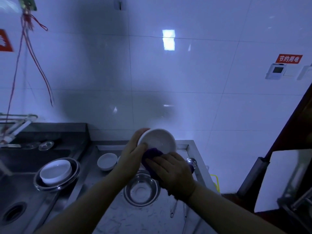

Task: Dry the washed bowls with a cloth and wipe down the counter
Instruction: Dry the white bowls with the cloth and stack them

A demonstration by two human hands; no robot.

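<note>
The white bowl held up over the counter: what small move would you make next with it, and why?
Probably turn the bowl a little in the left hand so the purple cloth reaches a fresh stretch. The right hand presses the cloth only against the bowl's lower edge, and the rest of it shows uncovered.

Most of the purple cloth (pixel 152 153) lay hidden under the right hand (pixel 170 173) and behind the lower rim of the white bowl (pixel 157 141), and the far side of that bowl was covered by the left hand (pixel 131 154). A small white dish (pixel 107 161) on the counter was partly hidden by the left wrist, and the steel bowl (pixel 141 190) below was partly covered by both hands. At the left edge, a red sign (pixel 5 41) was cut off and the tap (pixel 15 125) was blurred.
</note>
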